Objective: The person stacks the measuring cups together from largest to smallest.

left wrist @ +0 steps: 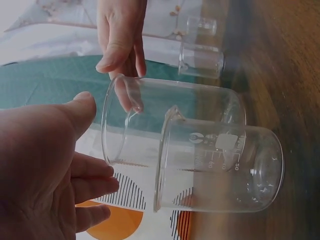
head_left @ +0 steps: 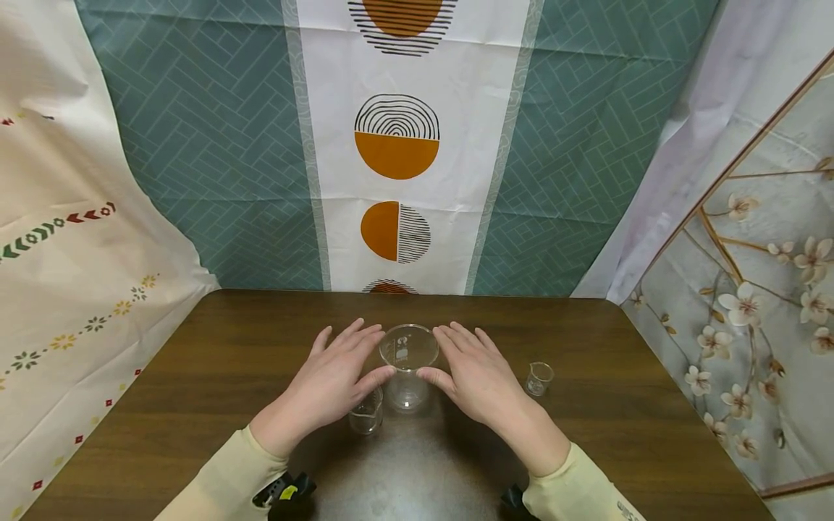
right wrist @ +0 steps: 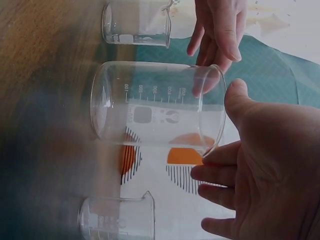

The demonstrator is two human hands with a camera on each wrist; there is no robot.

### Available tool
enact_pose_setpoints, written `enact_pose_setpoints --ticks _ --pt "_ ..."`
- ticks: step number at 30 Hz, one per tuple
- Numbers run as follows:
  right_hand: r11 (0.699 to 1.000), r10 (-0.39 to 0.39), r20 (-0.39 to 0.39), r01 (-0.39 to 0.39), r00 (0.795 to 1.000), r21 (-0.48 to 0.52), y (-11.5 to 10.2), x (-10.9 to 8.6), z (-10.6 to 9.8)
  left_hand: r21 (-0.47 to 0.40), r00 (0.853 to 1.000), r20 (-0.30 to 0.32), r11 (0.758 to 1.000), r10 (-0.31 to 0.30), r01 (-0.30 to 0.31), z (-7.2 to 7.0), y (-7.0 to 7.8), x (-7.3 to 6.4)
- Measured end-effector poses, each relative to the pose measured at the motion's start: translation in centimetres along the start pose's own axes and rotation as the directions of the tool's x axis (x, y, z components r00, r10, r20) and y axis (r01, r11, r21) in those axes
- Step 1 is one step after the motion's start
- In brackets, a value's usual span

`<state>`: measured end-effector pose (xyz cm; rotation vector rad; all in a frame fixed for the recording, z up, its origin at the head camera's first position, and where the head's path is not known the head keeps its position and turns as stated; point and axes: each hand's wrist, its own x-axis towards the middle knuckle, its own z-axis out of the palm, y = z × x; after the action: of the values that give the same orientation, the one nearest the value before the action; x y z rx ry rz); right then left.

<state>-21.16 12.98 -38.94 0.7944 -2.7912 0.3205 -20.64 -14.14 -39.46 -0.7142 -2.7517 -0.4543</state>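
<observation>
A large clear glass beaker [head_left: 408,351] with white graduation marks stands upright on the table between my two hands. My left hand [head_left: 332,376] is at the left of its rim, fingers extended and thumb apart. My right hand [head_left: 478,373] mirrors it on the right, fingers straight and fingertips right at the rim. In the right wrist view the thumb and fingers spread around the mouth of the large beaker [right wrist: 155,105] without curling. A smaller beaker [head_left: 366,414] stands at front left, partly covered by my left hand; its marks show in the left wrist view.
A tiny beaker [head_left: 539,378] stands right of my right hand. Another small beaker [left wrist: 200,60] shows beyond the large one in the left wrist view, hidden in the head view. The brown wooden table [head_left: 586,434] meets a patterned curtain [head_left: 247,217] behind.
</observation>
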Motion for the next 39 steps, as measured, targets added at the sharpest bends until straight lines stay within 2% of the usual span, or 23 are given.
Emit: enact_pose_setpoints --ticks 19,39 --pt "1.000 -0.004 -0.011 0.004 1.000 0.009 0.2 -0.6 -0.3 0.023 0.999 -0.001 0.999 0.049 -0.049 -0.8 1.1 -0.3" --pt "0.999 -0.034 0.050 0.032 0.998 0.026 0.7 -1.1 -0.9 0.015 0.996 -0.011 0.996 0.084 -0.084 -1.3 1.8 -0.8"
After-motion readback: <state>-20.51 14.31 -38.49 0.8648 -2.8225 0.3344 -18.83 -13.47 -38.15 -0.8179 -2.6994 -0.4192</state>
